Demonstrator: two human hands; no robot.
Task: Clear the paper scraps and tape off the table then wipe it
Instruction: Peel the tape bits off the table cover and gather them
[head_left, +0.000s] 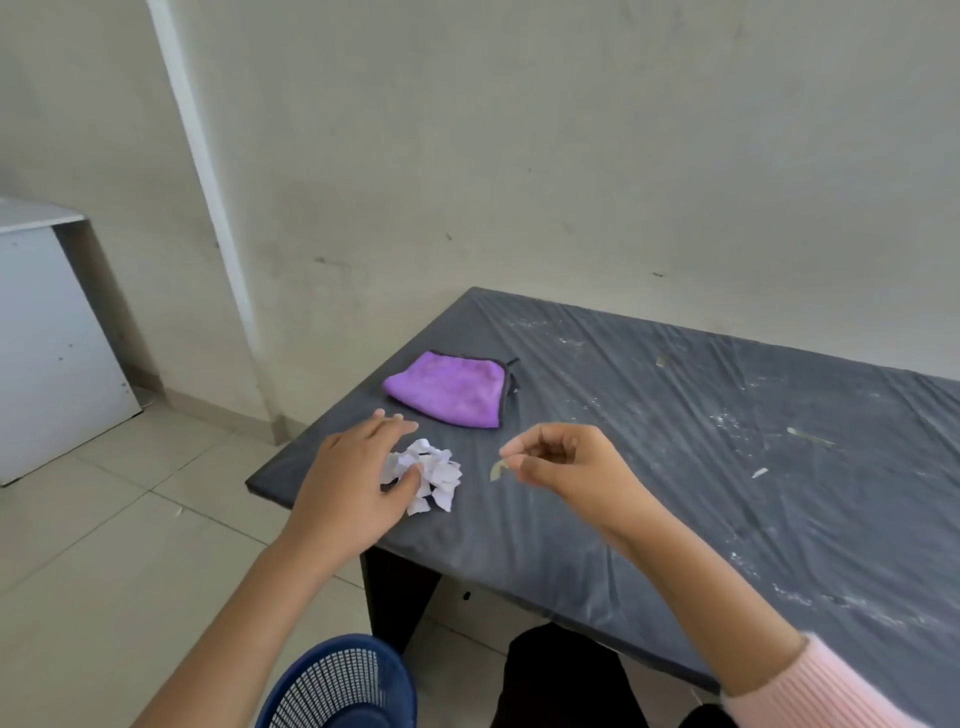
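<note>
Sitting against a pale wall, dark plastic-wrapped table (649, 467) — dusty with white specks. Lying flat beside the pile of paper scraps (427, 480) near the front-left corner, left hand (353, 483), fingers spread, thumb touching the pile, gripping nothing. Hovering just right of the pile, right hand (561, 467), pinching a small strip of tape (497, 469) between thumb and fingertips. Resting behind the pile by the left edge, purple cloth (449, 388). Lying toward the right edge — a lone scrap (760, 473). Standing on the floor below, blue basket (337, 686).
</note>
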